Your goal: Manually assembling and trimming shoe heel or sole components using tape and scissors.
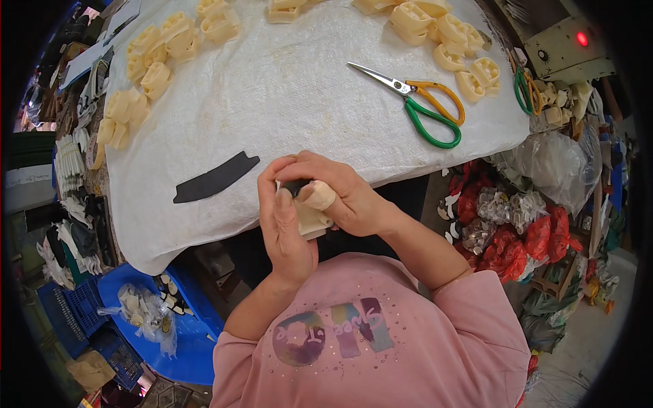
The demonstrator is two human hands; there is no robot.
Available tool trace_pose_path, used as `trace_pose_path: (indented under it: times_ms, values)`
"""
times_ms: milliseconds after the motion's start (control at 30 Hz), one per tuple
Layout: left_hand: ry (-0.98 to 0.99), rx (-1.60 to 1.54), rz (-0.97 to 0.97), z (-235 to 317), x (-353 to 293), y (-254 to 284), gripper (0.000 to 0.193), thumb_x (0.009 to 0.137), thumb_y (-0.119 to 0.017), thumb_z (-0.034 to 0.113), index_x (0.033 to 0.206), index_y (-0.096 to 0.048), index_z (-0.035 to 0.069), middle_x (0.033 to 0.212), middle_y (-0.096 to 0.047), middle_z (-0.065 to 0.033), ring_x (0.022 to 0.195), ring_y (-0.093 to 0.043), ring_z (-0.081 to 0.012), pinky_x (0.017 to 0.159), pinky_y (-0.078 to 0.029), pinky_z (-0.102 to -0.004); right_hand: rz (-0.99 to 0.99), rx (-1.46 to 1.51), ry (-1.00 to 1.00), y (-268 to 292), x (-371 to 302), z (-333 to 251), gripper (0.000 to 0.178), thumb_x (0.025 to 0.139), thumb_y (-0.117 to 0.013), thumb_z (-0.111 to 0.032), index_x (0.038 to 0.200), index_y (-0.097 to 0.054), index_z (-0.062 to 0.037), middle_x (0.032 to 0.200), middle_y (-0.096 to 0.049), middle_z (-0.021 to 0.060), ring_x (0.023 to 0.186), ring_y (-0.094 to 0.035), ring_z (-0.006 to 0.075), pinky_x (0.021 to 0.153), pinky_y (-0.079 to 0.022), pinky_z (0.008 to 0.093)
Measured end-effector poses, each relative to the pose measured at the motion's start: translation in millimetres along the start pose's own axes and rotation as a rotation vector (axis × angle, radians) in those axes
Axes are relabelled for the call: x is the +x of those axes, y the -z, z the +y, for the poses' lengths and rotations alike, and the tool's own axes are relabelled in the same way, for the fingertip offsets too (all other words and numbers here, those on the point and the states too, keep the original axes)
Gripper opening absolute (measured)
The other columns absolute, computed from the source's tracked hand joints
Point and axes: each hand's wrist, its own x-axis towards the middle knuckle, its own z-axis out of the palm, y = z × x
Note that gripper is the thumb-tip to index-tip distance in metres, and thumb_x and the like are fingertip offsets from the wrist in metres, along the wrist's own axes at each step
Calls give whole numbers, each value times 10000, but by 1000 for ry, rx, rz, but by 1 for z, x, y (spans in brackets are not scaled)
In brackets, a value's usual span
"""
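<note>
My left hand (282, 228) and my right hand (350, 197) are closed together round a cream moulded piece (311, 223), just off the table's near edge. A bit of black material (294, 185) shows between the fingers at its top; most of the piece is hidden by my hands. A pale wrap covers my right thumb. On the white table cover, left of my hands, lies a curved black strip (216, 178). Farther right, scissors (415, 102) with one orange and one green handle lie with their blades apart.
Clusters of similar cream pieces (163, 44) line the far left of the white-covered table (286, 88), with more cream pieces (442, 34) at the far right. A blue chair (187, 350) holding a plastic bag stands at lower left. Red bags (507, 251) lie to the right.
</note>
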Motion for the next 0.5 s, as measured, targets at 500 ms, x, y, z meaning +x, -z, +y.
trace_pose_path:
  times_ms: [500]
  values:
    - [-23, -179, 89, -6, -2, 4, 364, 981, -372, 291, 1256, -346, 54, 1086, -468, -86, 993, -499, -150, 864, -430, -302, 62, 350, -142, -15, -18, 0, 396, 924, -430, -142, 1308, -416, -43, 1144, -476, 119, 1068, -459, 206, 936, -351, 302]
